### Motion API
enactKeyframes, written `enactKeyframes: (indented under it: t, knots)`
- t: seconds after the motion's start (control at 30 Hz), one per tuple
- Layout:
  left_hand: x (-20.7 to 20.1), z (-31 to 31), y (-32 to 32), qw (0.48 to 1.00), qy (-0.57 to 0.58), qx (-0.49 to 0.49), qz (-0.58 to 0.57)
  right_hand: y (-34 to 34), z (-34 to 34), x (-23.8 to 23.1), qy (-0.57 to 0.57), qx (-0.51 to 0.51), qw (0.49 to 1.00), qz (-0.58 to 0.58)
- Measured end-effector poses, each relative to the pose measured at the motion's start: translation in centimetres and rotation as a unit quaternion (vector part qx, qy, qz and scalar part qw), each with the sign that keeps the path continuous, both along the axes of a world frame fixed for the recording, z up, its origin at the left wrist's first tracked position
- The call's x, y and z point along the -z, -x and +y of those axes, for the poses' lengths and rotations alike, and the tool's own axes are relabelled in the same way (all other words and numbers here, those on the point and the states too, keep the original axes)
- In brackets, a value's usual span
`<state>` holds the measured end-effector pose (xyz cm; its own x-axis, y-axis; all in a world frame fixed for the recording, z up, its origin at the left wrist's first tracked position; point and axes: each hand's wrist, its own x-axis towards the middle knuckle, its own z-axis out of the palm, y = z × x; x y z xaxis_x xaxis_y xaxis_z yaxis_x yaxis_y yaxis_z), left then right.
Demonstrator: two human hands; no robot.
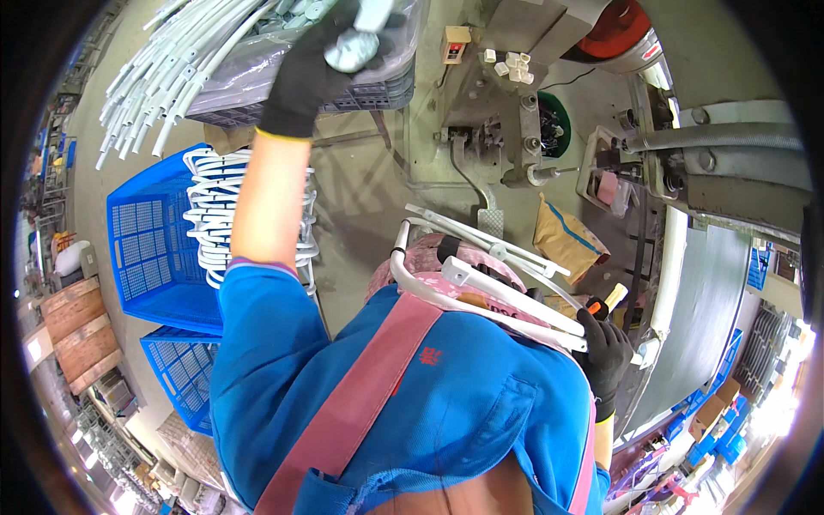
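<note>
Right fingers (594,328) around white frame (519,301), bend leftward, axis diagonal, left fingers (336,24) around pale piece (352,52)

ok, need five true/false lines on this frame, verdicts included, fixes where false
1. The left hand and right hand both wear dark gloves. True.
2. The left hand is inside the blue basket. False: it is near the top of the view, by the dark crate.
3. The right hand holds a white tubular frame. True.
4. The foot pedal is left of the blue basket. False: the foot pedal is right of the blue basket.
5. A bundle of white tubes lies at the upper left. True.
</note>
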<state>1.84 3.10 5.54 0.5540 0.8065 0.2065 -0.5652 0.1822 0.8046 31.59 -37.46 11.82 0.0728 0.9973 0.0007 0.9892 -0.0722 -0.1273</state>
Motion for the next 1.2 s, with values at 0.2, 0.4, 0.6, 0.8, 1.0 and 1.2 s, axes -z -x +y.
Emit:
enactKeyframes:
  t: [0.2,0.4,0.6,0.8,1.0,1.2]
  knots:
    - [0.9,-8.5,-3.6,0.991,-0.044,0.029,0.121,-0.3,0.4,-0.1,0.007,-0.047,0.999,0.017]
    - [0.6,-11.8,-7.2,0.942,-0.060,0.111,0.311,-1.3,1.2,0.1,0.026,-0.084,0.996,0.027]
    - [0.3,-12.3,-12.5,0.884,-0.326,0.082,0.326,-3.7,2.0,-0.1,0.064,-0.145,0.986,0.048]
    - [0.3,-12.2,-14.3,0.851,-0.402,0.058,0.332,-5.9,1.9,-0.3,0.016,-0.164,0.983,0.077]
    - [1.2,-13.0,-16.4,0.820,-0.454,0.015,0.348,-7.5,2.7,-0.9,0.010,-0.192,0.980,0.056]
    - [1.6,-12.9,-16.7,0.768,-0.503,-0.019,0.395,-8.2,3.1,-1.4,0.022,-0.202,0.979,0.026]
